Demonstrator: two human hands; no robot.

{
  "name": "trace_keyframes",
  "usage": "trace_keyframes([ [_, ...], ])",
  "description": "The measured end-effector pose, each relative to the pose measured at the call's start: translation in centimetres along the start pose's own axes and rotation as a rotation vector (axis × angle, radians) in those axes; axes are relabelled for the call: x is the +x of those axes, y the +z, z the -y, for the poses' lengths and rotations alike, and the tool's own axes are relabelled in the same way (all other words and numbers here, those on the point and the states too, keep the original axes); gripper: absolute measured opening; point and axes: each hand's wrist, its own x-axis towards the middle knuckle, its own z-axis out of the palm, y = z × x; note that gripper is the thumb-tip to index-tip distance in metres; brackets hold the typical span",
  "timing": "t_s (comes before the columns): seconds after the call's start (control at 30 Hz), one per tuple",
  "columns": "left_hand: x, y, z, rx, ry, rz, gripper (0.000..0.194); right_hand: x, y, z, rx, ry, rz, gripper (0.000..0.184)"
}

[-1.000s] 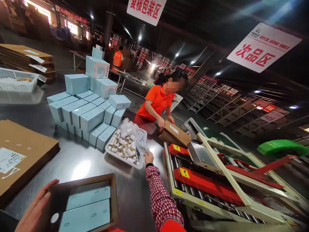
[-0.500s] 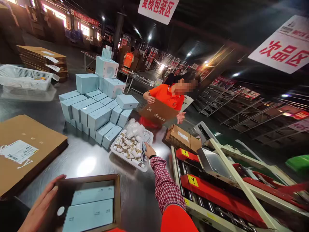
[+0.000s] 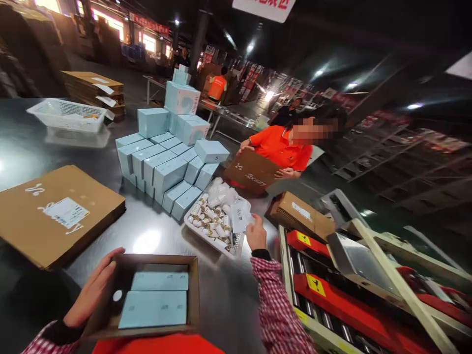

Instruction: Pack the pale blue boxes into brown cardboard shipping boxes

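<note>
A warehouse packing hall. Stacked pale blue boxes [image 3: 162, 162], flat cartons [image 3: 59, 214] and a roller conveyor [image 3: 332, 314] show it. Shelving racks stand behind.

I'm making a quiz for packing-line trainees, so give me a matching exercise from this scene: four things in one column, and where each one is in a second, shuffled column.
Things:
1. left hand
2. right hand
3. two pale blue boxes
4. flat brown carton

Places:
a. inside the open cardboard box
b. in the hands of the person in orange
c. against the open box's left wall
d. at the white tray of small bottles, holding a small clear packet

Pairs: 1-c, 2-d, 3-a, 4-b
</note>
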Motion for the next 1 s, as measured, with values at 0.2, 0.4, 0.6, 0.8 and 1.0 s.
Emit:
trace_keyframes([
  [0.2,-0.9,0.2,-1.3,-0.028,-0.007,0.03,0.061,-10.8,-1.2,7.8,0.71,-0.406,0.71,0.051],
  [0.4,-1.4,0.5,-1.2,-0.056,0.013,0.046,0.062,-18.1,2.2,12.1,0.282,-0.709,0.759,0.081],
  [0.6,-4.1,-1.3,-1.7,0.116,-0.006,-0.091,0.068,-11.5,0.3,6.9,0.588,-0.528,0.671,0.081],
  [0.8,-8.5,-5.0,0.9,0.27,0.132,0.167,0.051,-12.9,9.0,5.6,1.07,-0.295,1.153,0.109],
  [1.0,-10.1,-4.2,4.0,0.559,0.33,0.25,0.075,-18.0,12.5,8.5,0.798,-0.17,0.64,0.092],
])
